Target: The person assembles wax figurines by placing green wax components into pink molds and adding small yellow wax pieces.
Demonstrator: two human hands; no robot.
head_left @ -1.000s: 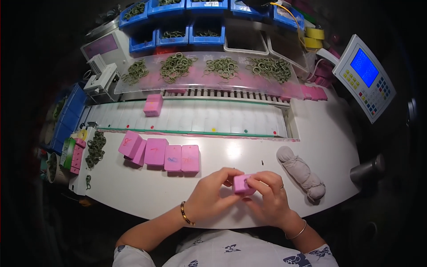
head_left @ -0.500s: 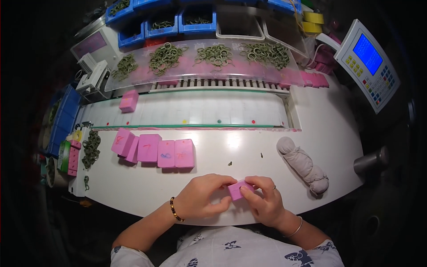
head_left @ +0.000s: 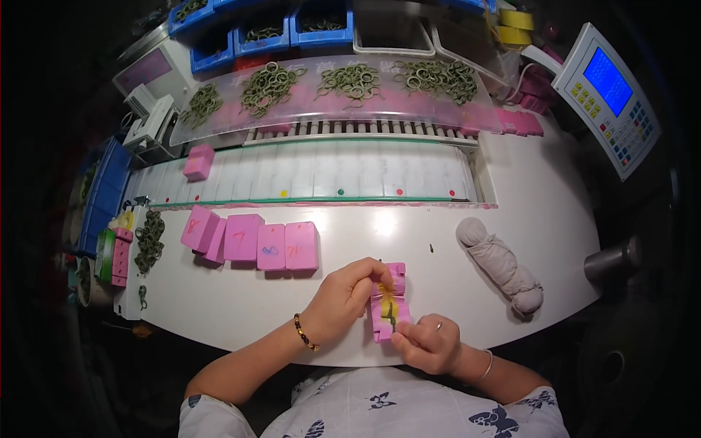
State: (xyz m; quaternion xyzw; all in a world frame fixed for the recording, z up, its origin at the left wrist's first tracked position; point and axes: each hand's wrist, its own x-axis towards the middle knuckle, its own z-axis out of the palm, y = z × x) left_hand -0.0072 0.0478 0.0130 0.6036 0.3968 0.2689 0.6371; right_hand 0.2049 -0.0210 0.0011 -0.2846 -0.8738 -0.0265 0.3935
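Note:
A pink rubber mould [head_left: 381, 332] lies unfolded in front of me, with its yellow inner face [head_left: 388, 296] showing. On that face is a small dark green ring-like piece [head_left: 391, 318], perhaps wax. My left hand [head_left: 342, 298] is closed at the mould's far part, fingers bent over its edge. My right hand [head_left: 429, 344] pinches at the near end of the green piece with thumb and forefinger; its fingertips partly cover the contact. Several closed pink moulds [head_left: 243, 239] with hand marks stand to the left.
Behind the worktop [head_left: 350, 237] runs a white conveyor [head_left: 321, 171] carrying a pink mould [head_left: 198, 162]. Heaps of green rings [head_left: 350, 82] lie on a clear sheet beyond. A tied cloth roll [head_left: 500, 266], metal cylinder [head_left: 613, 261] and keypad screen [head_left: 607, 84] are at right.
The pink mould in my hands has gone from closed to unfolded, exposing the yellow face and green piece. On the conveyor, the coloured dots and the pink mould have shifted left.

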